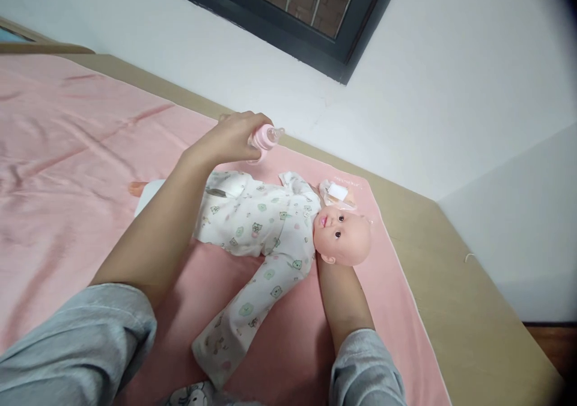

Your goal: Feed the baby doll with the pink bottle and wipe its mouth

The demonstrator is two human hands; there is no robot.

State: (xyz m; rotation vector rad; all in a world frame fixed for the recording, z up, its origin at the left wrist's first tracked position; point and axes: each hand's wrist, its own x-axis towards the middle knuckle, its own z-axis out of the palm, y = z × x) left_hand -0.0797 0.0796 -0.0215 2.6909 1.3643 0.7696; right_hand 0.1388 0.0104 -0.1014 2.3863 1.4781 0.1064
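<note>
My left hand (241,135) is closed around a pink baby bottle (265,138) with a clear teat, holding it tilted above the doll's body. The teat points right, apart from the doll's mouth. A bald baby doll (345,237) lies on its back in a white printed outfit (256,216), head to the right. One long sleeve (243,313) stretches toward me. My right forearm (342,298) passes beneath the doll's neck and head. The doll hides my right hand, so its fingers cannot be made out.
A pink blanket (76,147) covers much of the wooden surface (433,255). Beside the doll's head lies a small clear packet (338,192) with a white label. Patterned fabric (193,394) shows at the bottom edge. A white wall and dark-framed window (347,57) stand behind.
</note>
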